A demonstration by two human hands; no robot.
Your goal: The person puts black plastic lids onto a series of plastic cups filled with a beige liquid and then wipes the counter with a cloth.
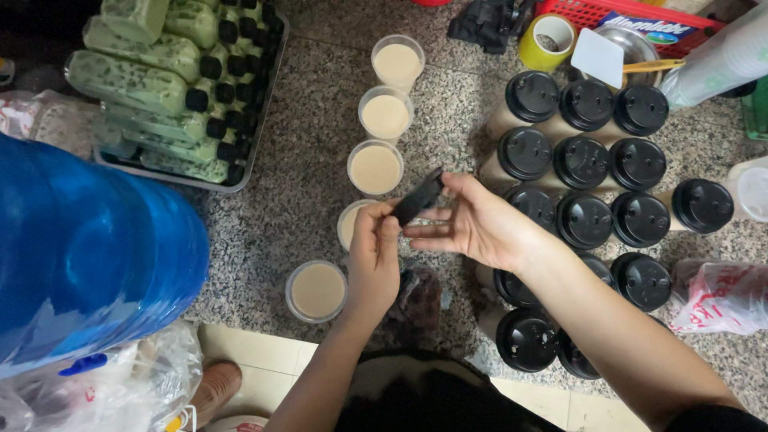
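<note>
Black lid [418, 196] held edge-on between both hands, above row of open cups [375, 169] of beige drink on granite counter [304, 200]. Left hand [373, 258] raised from below, thumb and forefinger pinched on lid's lower end. Right hand [474, 224] angled in from right, fingers loosely curled, fingertips closed on lid's upper end. Lidded cups [582, 162] grouped just right of hands. Blue water jug [88, 248] at far left.

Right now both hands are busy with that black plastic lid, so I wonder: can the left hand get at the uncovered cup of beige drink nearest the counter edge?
Probably yes: the left hand sits just beside that uncovered cup, nothing between them, though it shares the black lid with the right hand.
</note>
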